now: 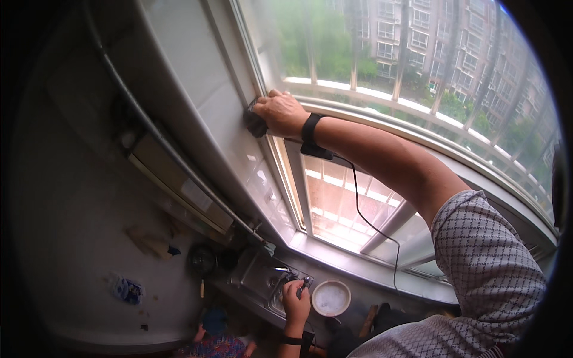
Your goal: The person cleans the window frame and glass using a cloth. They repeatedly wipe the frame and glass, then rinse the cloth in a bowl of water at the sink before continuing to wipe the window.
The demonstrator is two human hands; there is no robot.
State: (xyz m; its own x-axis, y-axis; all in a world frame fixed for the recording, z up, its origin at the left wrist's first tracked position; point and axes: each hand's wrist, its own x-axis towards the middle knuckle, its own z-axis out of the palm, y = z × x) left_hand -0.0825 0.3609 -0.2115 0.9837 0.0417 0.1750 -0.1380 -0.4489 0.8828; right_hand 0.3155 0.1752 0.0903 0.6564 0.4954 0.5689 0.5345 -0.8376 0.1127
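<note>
My right hand (282,112) is pressed into the corner where the window frame (286,179) meets the tiled side wall (224,107). It grips a dark, bunched cloth (255,120), partly covered by the fingers. Far lower, my left hand (297,304) is held in front of the sink (257,273). Its fingers curl around a small dark object (300,292), too small to identify. Both wrists wear black straps, and a cable (358,192) hangs from the device on the right one. A white basin (331,298) of pale, foamy-looking liquid stands beside the left hand.
A metal pipe (156,134) runs along the wall on the left. A faucet (282,269) rises by the sink, with a dark pan (202,259) nearby. Below, another person in patterned clothing (215,347) is partly visible. Outside the glass are window bars (398,67).
</note>
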